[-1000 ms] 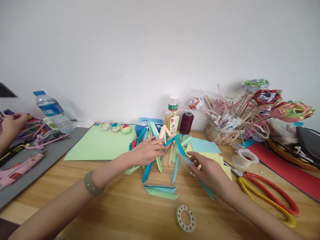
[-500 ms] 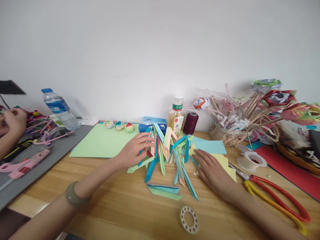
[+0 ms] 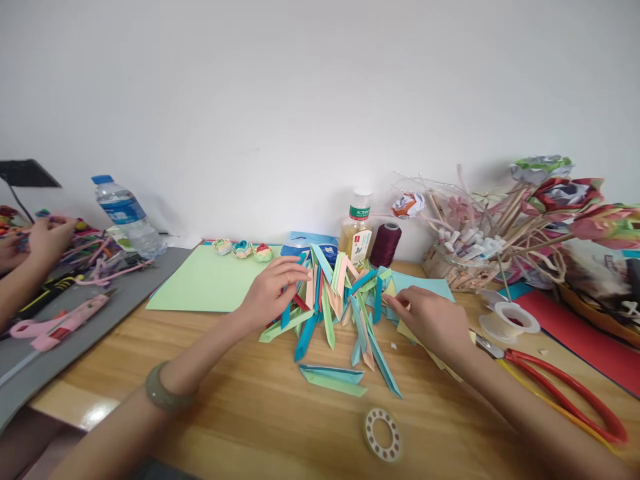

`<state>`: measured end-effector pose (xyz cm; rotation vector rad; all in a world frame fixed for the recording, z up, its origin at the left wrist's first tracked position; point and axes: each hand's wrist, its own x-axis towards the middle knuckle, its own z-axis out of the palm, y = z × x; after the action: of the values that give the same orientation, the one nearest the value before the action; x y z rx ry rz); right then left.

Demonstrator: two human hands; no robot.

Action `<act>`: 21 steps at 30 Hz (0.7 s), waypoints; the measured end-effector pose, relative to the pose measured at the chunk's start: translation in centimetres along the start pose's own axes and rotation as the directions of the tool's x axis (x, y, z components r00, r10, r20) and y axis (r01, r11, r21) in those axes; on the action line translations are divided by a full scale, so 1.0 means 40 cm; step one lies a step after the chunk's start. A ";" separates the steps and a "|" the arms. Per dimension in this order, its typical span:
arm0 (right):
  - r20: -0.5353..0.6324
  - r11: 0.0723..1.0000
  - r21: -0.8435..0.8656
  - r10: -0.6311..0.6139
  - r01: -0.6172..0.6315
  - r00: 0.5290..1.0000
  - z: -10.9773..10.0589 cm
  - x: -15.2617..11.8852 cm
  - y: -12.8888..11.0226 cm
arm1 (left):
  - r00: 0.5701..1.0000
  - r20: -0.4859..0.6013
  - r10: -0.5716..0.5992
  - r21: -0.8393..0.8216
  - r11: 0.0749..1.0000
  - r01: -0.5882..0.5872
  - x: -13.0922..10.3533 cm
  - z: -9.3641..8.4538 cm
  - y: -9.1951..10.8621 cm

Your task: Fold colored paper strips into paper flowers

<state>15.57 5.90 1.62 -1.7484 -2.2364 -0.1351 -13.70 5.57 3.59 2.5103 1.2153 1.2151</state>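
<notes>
Folded paper strips (image 3: 328, 320), heaped on wooden table (image 3: 250, 413); left hand (image 3: 270, 293), loosely curved, at heap's left edge; right hand (image 3: 431, 321), fingers bent, over yellow sheets (image 3: 415, 339); whether either grips paper, cannot tell.

Wooden table (image 3: 225, 413) under folded paper strips (image 3: 327, 317), tape roll (image 3: 369, 437) and scissors (image 3: 520, 358).

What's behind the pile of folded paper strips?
A blue packet, a bottle and a dark thread spool. The paper strips cover part of the packet and the bottle's base; anything lower behind is hidden.
</notes>
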 end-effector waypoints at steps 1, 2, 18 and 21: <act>0.011 0.999 0.008 0.033 -0.033 0.999 0.001 0.008 -0.014 | 1.000 -0.009 -0.005 -0.038 0.999 0.004 0.018 0.012 0.016; 0.022 0.998 0.021 0.056 -0.056 0.998 0.003 0.017 -0.025 | 1.000 -0.016 -0.019 -0.079 0.997 0.017 0.036 0.025 0.033; -0.117 0.942 0.291 -0.135 0.164 0.984 -0.100 0.062 -0.129 | 0.796 0.408 -0.447 -0.788 0.268 0.554 0.178 0.154 0.150; -0.093 0.930 0.319 -0.162 0.183 0.982 -0.113 0.074 -0.118 | 0.779 0.427 -0.458 -0.793 0.223 0.566 0.172 0.141 0.132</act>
<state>11.18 6.28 7.29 -1.3558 -2.2124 0.1346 -4.01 8.13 6.15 1.1603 0.8439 1.0650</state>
